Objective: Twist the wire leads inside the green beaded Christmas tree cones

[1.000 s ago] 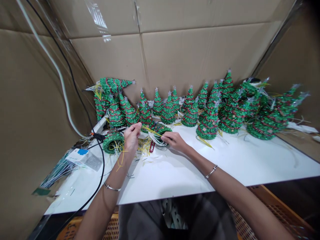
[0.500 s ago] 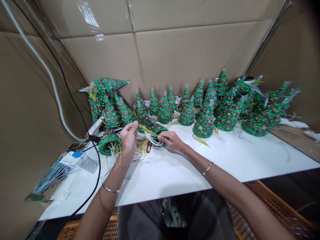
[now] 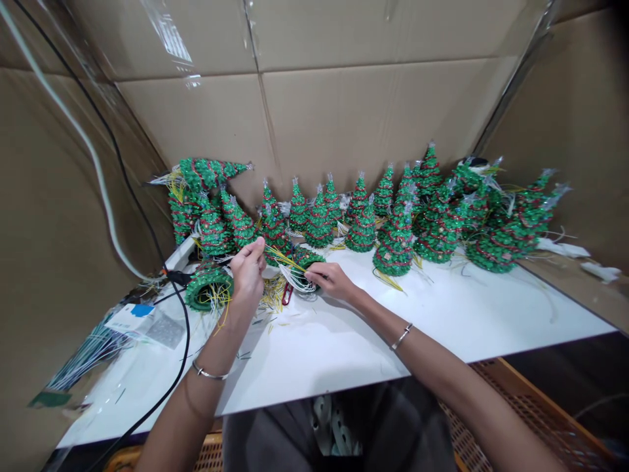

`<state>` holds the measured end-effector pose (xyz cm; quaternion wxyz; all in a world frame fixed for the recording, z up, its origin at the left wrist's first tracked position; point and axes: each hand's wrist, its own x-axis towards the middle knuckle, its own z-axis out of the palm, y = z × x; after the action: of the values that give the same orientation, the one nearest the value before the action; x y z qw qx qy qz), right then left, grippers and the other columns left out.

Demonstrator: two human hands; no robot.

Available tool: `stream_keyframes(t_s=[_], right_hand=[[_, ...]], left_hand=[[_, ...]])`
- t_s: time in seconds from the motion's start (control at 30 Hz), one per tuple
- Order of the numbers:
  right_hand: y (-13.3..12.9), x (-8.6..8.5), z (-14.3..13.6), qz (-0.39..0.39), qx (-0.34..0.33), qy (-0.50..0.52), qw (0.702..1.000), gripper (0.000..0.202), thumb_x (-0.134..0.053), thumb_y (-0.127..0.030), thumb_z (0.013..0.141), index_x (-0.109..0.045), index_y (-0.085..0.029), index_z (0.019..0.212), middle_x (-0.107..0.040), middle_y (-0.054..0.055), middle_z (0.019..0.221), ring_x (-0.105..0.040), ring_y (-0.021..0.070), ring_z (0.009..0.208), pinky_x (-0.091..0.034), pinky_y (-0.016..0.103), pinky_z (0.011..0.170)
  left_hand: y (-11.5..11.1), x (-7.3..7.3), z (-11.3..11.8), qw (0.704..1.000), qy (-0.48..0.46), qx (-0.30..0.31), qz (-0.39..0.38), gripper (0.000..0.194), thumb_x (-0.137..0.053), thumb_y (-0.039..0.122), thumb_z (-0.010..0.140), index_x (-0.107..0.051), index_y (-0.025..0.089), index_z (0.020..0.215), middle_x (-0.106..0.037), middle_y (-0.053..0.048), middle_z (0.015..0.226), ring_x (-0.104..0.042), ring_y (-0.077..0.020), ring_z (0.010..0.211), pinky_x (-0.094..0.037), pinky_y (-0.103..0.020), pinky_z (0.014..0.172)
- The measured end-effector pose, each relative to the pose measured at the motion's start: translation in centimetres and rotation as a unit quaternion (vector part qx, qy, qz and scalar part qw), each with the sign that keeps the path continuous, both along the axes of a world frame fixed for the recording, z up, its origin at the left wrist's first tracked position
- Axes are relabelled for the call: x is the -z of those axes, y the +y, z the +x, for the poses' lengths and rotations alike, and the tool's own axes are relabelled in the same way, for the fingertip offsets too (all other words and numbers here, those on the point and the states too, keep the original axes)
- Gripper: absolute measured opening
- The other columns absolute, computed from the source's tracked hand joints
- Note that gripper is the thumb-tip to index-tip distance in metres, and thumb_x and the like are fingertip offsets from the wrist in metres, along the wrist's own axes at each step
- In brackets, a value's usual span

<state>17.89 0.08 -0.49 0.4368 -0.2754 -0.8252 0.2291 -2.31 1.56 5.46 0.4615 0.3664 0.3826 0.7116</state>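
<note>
over white table (image 3: 324, 347), left hand (image 3: 249, 269), right hand (image 3: 332, 280), both pinching yellow wires (image 3: 285, 258)

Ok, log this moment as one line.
left hand: pinching yellow wires | right hand: at white wires | nearby: tipped tree, red object

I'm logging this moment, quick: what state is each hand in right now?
Left hand: closed, pinching thin yellow wires.
Right hand: closed on the same wires, beside the open base of a green tinsel tree.
</note>
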Motion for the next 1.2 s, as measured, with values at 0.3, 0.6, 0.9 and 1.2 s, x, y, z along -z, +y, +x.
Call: stream_keyframes(t_s=[0.3, 0.6, 0.9, 1.2], right_hand=[[0.0, -0.1, -0.1, -0.005, 0.008, 0.003, 1.000, 0.040, -0.040, -0.042, 0.100, -0.052, -0.019, 0.070, -0.053, 0.001, 0.069, -0.048, 0.0137, 0.066, -0.038, 0.025, 0.066], [-0.2, 0.1, 0.7, -0.023, 0.022, 0.005, 0.999, 0.040, -0.040, -0.043, 0.100, -0.053, -0.019, 0.071, -0.055, 0.001, 0.070, -0.049, 0.0137, 0.067, -0.038, 0.025, 0.067], [0.0, 0.5, 0.6, -0.043, 0.023, 0.046, 0.998, 0.038, -0.042, -0.042, 0.100, -0.057, -0.018, 0.075, -0.056, 0.000, 0.070, -0.051, 0.0127, 0.067, -0.038, 0.024, 0.066], [-0.1, 0.3, 0.6, -0.057, 0.024, 0.047, 0.997, 0.040, -0.042, -0.045, 0.100, -0.057, -0.017, 0.075, -0.057, 0.000, 0.071, -0.052, 0.0127, 0.067, -0.038, 0.024, 0.066]], left_hand=[[-0.1, -0.4, 0.5, 1.000, -0.030, -0.006, -0.006, 0.041, -0.091, 0.034, 0.051, -0.060, 0.013, 0.068, -0.040, 0.010, 0.049, -0.028, -0.0002, 0.040, -0.016, -0.018, 0.038], [0.2, -2.5, -1.9, 0.992, -0.014, -0.110, 0.063, 0.041, -0.085, 0.040, 0.064, -0.051, 0.017, 0.063, -0.033, 0.010, 0.049, -0.027, -0.0022, 0.040, -0.017, -0.019, 0.039], [-0.5, -0.8, -1.7, 0.982, 0.182, -0.038, 0.016, 0.039, -0.082, 0.044, 0.066, -0.073, 0.017, 0.092, -0.058, 0.000, 0.066, -0.043, -0.0075, 0.049, -0.025, -0.020, 0.041], [-1.2, 0.2, 0.0, 0.975, 0.208, 0.008, 0.083, 0.029, -0.076, 0.043, 0.073, -0.073, 0.018, 0.086, -0.068, -0.004, 0.085, -0.058, -0.0136, 0.073, -0.044, -0.023, 0.067]])
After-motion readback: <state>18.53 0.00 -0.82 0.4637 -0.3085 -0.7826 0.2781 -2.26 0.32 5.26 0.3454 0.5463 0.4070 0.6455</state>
